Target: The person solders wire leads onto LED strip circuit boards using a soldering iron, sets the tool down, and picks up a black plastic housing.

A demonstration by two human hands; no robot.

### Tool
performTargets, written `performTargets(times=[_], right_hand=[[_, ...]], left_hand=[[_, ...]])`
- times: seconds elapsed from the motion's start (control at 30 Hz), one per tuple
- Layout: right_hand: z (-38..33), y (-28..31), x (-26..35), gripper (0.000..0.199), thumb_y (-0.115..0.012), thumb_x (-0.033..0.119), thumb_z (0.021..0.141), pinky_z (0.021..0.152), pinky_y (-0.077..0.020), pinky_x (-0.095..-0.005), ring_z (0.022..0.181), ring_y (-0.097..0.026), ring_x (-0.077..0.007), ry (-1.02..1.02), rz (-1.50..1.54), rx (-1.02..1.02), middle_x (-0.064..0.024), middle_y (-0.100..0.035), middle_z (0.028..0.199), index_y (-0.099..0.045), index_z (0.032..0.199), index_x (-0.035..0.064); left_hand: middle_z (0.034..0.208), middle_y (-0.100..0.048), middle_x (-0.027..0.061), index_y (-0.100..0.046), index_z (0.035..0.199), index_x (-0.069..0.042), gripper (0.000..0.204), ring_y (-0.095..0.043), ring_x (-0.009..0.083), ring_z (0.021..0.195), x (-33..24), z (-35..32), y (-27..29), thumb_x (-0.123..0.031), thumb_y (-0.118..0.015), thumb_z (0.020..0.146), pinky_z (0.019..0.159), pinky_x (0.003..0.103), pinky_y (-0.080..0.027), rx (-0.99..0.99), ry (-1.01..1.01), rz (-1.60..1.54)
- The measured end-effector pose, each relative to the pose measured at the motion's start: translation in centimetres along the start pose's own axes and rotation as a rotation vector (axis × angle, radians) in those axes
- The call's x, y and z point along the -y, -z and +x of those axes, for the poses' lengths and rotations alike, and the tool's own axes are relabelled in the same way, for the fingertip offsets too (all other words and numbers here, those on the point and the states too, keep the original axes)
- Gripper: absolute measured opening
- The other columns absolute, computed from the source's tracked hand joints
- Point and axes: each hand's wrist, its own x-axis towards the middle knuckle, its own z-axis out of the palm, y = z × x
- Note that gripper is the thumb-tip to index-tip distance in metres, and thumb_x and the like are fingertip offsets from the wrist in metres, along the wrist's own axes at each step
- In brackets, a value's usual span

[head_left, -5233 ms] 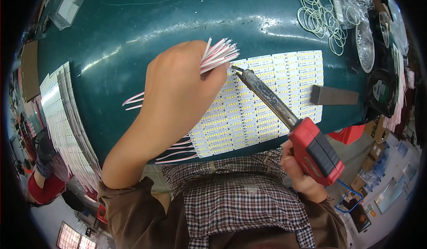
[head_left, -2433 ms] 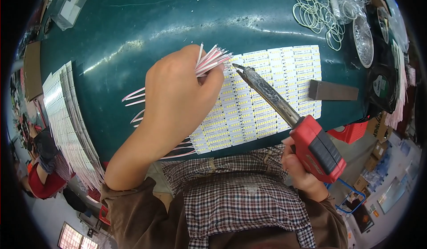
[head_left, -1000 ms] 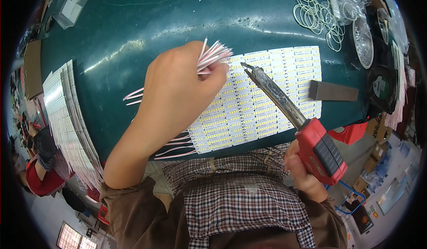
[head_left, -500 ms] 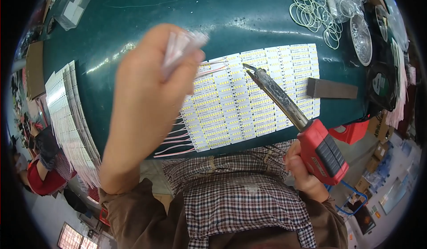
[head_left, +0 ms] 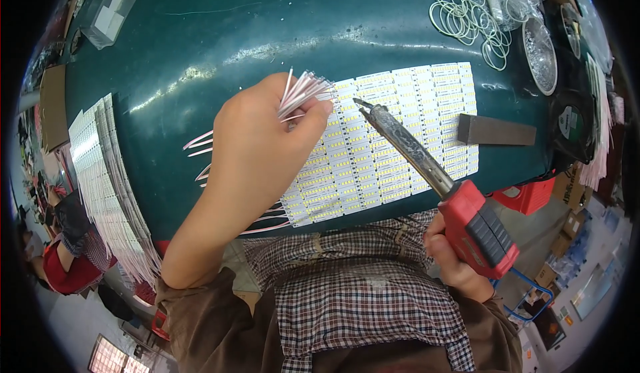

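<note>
My left hand (head_left: 257, 143) pinches a bunch of thin pink-white wires (head_left: 303, 92), their ends fanning out over the left edge of a panel of white LED strips (head_left: 400, 153) lying on the dark green table (head_left: 233, 46). My right hand (head_left: 453, 266) grips the red handle of a soldering iron (head_left: 467, 220). The iron's metal tip hovers just right of the wire ends, above the strips. More wires stick out from the panel's left side, partly hidden under my left hand.
A stack of LED strip panels (head_left: 100, 173) lies at the table's left edge. A dark rectangular block (head_left: 497, 131) sits right of the panel. White wire rings (head_left: 467, 16) and a round dish (head_left: 540, 43) lie at the far right. A person in red (head_left: 63, 266) is at lower left.
My left hand lifted with the wire bunch half a second ago and has come back down onto the panel's left edge. The iron's tip stays close by, slightly shifted.
</note>
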Motion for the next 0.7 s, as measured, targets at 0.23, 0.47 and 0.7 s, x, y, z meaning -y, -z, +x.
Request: performTargets(times=[0.23, 0.47, 0.7], right_hand=[[0.4, -0.6, -0.5, 0.022, -0.074, 0.007, 0.079, 0.064, -0.0573, -0.0347, 0.075, -0.071, -0.0286, 0.097, -0.139, 0.015, -0.0147, -0.069, 0.090, -0.068, 0.099, -0.0008], [0.9, -0.6, -0.7, 0.023, -0.074, 0.007, 0.078, 0.067, -0.0585, -0.0350, 0.077, -0.072, -0.0295, 0.133, -0.127, 0.047, -0.0149, -0.070, 0.092, -0.069, 0.099, -0.0011], [0.8, -1.0, -0.8, 0.022, -0.075, 0.007, 0.078, 0.063, -0.0566, -0.0340, 0.074, -0.071, -0.0284, 0.128, -0.103, -0.002, -0.0144, -0.070, 0.091, -0.069, 0.098, -0.0010]], left_hand=[[0.073, -0.068, 0.0118, -0.065, 0.081, 0.000, 0.018, -0.067, 0.0272, 0.063, 0.2, 0.0, -0.6, -0.017, -0.070, 0.085, 0.061, 0.037, -0.051, -0.043, -0.094, 0.105], [0.073, -0.068, 0.0134, -0.062, 0.078, 0.001, 0.020, -0.067, 0.0275, 0.064, 0.4, -0.1, -0.6, -0.016, -0.070, 0.085, 0.061, 0.038, -0.051, -0.043, -0.108, 0.171], [0.072, -0.066, 0.0135, -0.061, 0.076, 0.000, 0.020, -0.066, 0.0284, 0.064, 0.4, 0.0, -0.6, -0.015, -0.071, 0.084, 0.060, 0.039, -0.051, -0.058, -0.157, 0.191]])
